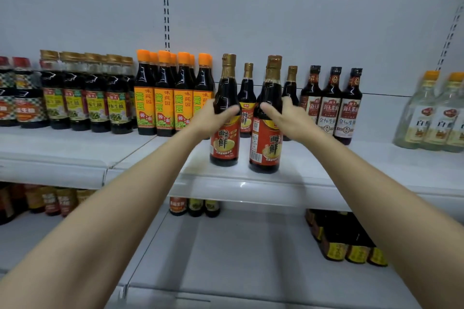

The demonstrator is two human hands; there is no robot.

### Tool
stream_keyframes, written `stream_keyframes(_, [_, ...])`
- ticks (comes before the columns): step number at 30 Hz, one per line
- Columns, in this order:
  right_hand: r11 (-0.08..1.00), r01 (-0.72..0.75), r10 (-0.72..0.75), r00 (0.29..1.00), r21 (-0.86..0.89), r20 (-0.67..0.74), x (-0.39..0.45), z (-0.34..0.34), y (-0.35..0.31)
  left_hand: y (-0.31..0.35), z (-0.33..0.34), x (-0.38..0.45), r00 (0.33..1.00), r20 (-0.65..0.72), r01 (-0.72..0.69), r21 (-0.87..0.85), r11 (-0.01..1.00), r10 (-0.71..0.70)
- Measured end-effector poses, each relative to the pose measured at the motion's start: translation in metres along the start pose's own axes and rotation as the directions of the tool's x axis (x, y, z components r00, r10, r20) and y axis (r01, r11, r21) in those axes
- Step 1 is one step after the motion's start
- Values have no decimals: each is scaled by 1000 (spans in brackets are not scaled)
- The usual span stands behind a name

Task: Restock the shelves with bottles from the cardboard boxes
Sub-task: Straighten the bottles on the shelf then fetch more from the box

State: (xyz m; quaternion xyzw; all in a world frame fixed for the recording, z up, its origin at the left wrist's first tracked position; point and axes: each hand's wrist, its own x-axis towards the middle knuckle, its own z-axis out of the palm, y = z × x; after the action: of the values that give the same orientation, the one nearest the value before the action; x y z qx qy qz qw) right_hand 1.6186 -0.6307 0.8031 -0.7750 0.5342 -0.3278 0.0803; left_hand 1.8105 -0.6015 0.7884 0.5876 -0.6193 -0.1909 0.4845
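On upper shelf [313, 183] front edge: my left hand [213, 115] curled round left red-label bottle [224, 118], my right hand [283, 118] curled round right red-label bottle [266, 125]. Both bottles upright, bases on shelf, near each other, not touching. Behind them, two same gold-capped bottles [247, 100] deeper in. Orange-capped bottles [163, 95] just left, blue-capped bottles [331, 103] right. Lower shelf [226, 246] holds dark bottles [346, 241] at right.

Two dark sauce bottles, left bottle [225, 113] and right bottle [266, 118], red-labelled, gold-capped, stand upright on the white shelf [251, 183].
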Motion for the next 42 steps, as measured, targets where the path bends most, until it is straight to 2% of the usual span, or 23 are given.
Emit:
stream_keyframes(3, [976, -121, 66, 957, 182, 282, -12, 10, 20, -30, 11, -15, 988, 83, 131, 7, 991, -131])
stream_keyframes(5, [977, -160, 93, 916, 144, 390, -19, 18, 30, -43, 18, -18, 972, 116, 194, 75, 978, -202])
stream_keyframes(6, [981, -163, 108, 912, 108, 396, -22, 25, 36, -46, 20, -19, 970, 113, 203, 114, 972, -216])
stream_keyframes(10, [987, -144, 118, 947, 66, 300, -28, 43, 41, -48, 22, -17, 970, 57, 227, 137, 964, -236])
stream_keyframes(15, [987, -141, 153, 971, -73, 183, -28, 62, 33, -52, 25, -16, 967, 33, 248, 121, 961, -253])
stream_keyframes(21, [975, -169, 188, 973, -144, 135, -20, 76, 31, -51, 25, -18, 969, 42, 236, 145, 961, -244])
stream_keyframes(26, [947, -148, 201, 965, -285, 169, -12, 81, 28, -52, 24, -12, 968, 47, 230, 226, 946, -247])
stream_keyframes(30, [926, -155, 230, 954, -343, 192, -3, 85, 22, -56, 25, 0, 961, 13, 250, 379, 891, -275])
stream_keyframes(33, [918, -144, 229, 953, -371, 199, 4, 88, 19, -58, 26, 8, 964, 6, 234, 467, 853, -267])
stream_keyframes(42, [916, -118, 220, 946, -384, 236, 35, 95, 14, -71, 19, 45, 957, 58, 198, 589, 784, -285])
